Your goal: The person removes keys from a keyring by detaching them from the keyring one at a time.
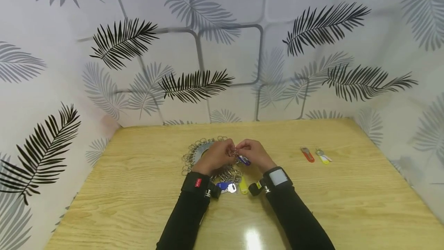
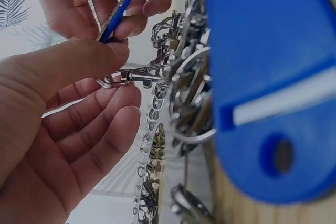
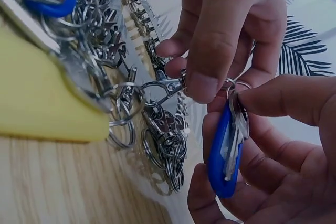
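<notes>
— Left grip?
— Left grip (image 1: 220, 153), centre of the head view: thumb and finger pinching one silver clasp (image 2: 143, 75).
— Right grip?
— Right grip (image 1: 254, 153), just right of it: thumb and fingers holding one blue key tag (image 3: 216, 156) with one silver key (image 3: 240, 127), right of centre in the right wrist view; small ring (image 3: 242, 84) at the tag's upper end, near the left thumb.
— Bulk lot?
— Silver clasps and rings (image 1: 187, 160), many, uncounted, arrayed about a grey rounded piece (image 1: 199, 152), partly hidden by the left grip.
— Loose stock on the counter (image 1: 138, 196)?
— Lower centre of the head view: second blue tag (image 1: 222, 185) with key; yellow tag (image 1: 243, 186), just right of it. Right of centre: red tag (image 1: 308, 156); other yellow tag (image 1: 324, 159) with key, near the red.
— Counter finish?
— Pale wood grain.
</notes>
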A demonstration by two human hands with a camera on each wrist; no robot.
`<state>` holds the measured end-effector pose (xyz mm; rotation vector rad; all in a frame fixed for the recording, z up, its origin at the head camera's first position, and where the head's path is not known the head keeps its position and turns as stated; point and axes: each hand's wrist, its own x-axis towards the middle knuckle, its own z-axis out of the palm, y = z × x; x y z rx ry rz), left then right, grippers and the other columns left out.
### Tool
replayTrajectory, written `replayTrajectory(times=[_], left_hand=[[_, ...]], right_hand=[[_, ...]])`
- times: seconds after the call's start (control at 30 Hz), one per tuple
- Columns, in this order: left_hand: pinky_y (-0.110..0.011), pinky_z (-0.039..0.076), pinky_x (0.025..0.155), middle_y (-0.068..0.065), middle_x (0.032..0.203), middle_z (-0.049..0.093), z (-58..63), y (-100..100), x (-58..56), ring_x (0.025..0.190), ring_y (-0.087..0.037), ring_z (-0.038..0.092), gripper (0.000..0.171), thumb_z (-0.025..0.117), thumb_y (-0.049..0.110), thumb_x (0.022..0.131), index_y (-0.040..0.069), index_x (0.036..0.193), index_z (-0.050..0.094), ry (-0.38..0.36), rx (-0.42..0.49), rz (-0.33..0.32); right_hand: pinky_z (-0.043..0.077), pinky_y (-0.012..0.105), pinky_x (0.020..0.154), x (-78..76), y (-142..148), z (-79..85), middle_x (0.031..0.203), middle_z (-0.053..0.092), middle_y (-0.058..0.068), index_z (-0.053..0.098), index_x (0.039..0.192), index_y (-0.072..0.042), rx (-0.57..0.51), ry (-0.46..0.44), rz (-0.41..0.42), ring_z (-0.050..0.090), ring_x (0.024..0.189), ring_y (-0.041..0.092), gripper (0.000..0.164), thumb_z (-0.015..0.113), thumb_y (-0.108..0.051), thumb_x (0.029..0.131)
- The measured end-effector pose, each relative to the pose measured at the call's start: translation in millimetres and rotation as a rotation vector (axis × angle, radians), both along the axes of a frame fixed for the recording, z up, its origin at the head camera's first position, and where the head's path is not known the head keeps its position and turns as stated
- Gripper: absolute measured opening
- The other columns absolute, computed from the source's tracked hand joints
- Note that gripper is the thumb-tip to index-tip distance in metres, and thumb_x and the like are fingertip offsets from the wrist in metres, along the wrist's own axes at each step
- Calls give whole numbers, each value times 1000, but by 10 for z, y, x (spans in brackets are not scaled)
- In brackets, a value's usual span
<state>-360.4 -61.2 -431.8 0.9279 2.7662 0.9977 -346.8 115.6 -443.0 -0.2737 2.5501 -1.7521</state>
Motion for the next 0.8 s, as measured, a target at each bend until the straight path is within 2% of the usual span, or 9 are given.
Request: replayTrajectory(times=[0.23,0.5,0.8], left_hand=[[-27,50,68,3,83,63,6,-37,-18,76,-10,60,16,73,14,87,12,98,62,-16,14,10],[-26,50,65,5,81,62,-26,-41,-29,74,-10,59,18,76,15,84,16,93,61,-11,35,22],[-27,49,62,3,78,61,-18,-55,-27,70,-11,58,20,75,14,85,16,89,55,7,54,12]], right_hand=[[47,29,76,5,20,21,98,68,7,69,96,-3,17,-4,8,61,91,18,14,68,-16,90],[42,27,63,24,40,17,87,65,6,67,97,-4,3,9,32,54,76,17,13,66,-17,93],[42,28,65,-10,63,-7,86,65,5,67,96,-7,-6,14,51,54,77,17,10,66,-17,93]])
